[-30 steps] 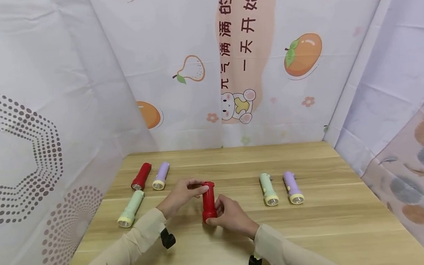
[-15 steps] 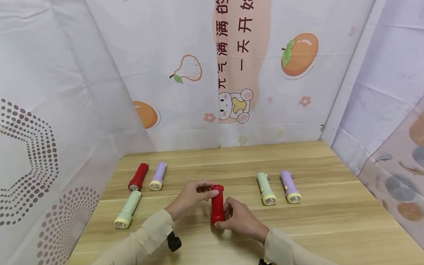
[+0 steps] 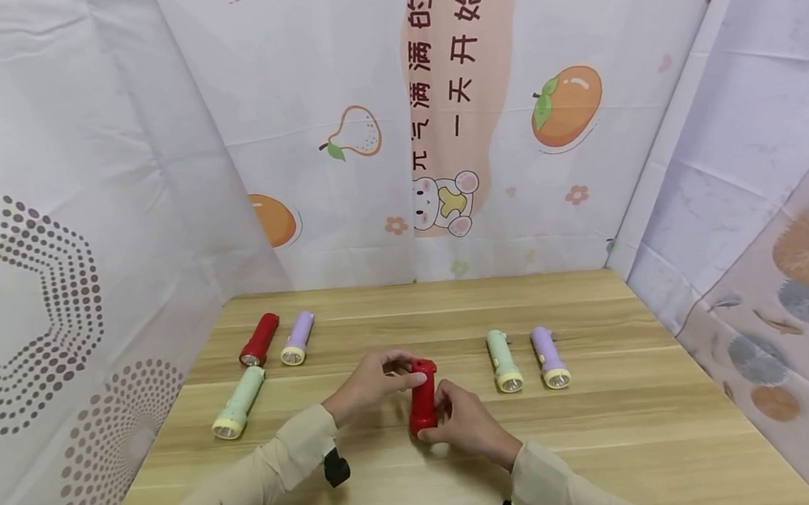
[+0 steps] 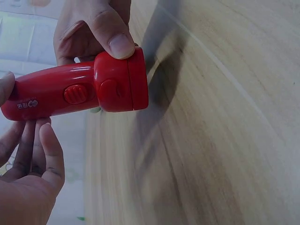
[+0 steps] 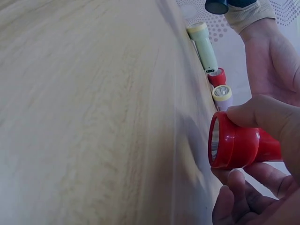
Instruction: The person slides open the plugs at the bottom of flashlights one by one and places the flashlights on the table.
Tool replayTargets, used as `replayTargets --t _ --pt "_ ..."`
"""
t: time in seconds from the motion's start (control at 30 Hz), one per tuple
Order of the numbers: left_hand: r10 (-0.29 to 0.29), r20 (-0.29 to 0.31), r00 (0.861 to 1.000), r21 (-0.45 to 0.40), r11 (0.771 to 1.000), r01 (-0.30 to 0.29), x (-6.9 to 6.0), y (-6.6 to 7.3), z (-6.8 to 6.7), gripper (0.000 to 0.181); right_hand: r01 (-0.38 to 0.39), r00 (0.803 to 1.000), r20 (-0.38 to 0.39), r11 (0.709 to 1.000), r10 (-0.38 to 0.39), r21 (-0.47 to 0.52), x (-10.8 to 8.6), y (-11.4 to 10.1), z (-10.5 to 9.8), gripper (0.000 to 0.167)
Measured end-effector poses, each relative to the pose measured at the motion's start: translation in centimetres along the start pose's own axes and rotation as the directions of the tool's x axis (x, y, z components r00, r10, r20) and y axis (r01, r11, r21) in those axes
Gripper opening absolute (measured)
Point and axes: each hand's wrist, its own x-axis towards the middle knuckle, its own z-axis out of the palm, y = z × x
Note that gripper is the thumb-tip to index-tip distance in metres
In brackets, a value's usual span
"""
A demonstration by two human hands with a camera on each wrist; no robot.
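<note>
Printed cloth (image 3: 293, 65) is hanging behind and along both sides of a wood-grain desk (image 3: 671, 437), where a person in cream sleeves (image 3: 251, 482) is working two-handed near the middle. The left hand (image 3: 371, 384) is gripping the tail end of a red flashlight (image 3: 424, 400), thumb on one side and fingers on the other; the right hand (image 3: 469, 424) is pinching the lamp end between thumb and fingers. The flashlight is pointing its lens (image 5: 215, 140) down toward the desk, standing close to upright and apparently hovering just above the surface.

The step in hand looks to be steadying and orienting the flashlight in a shared hold. The next move is probably calling for both hands to be turning or lowering it together, the right fingers staying clear of the lamp rim should it meet the desk.

At left, a pale green flashlight (image 3: 241, 401) is lying nearest the person, just beside a second red flashlight (image 3: 260, 338) and near a purple flashlight (image 3: 299, 336). At right, another green flashlight (image 3: 503, 359) and another purple flashlight (image 3: 549, 356) are lying side by side, slightly apart. A ribbed switch (image 4: 75, 94) is showing on the held flashlight's barrel.
</note>
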Motion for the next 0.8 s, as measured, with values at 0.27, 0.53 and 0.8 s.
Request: replayTargets --t 0.27,0.53,0.8 --pt "0.019 0.000 1.000 0.006 1.000 -0.019 -0.1 -0.1 0.4 0.034 -0.013 1.000 0.004 1.000 0.013 -0.025 0.0 0.4 -0.1 0.044" --pt "0.045 0.025 0.999 -0.012 0.999 -0.045 -0.7 -0.3 0.7 0.034 -0.009 1.000 -0.006 1.000 0.009 -0.028 -0.2 0.7 0.3 0.049" --pt "0.128 0.071 0.989 0.007 0.992 -0.129 -1.1 -0.2 1.0 0.032 0.049 0.999 -0.009 0.999 -0.049 -0.008 0.3 0.8 -0.1 0.039"
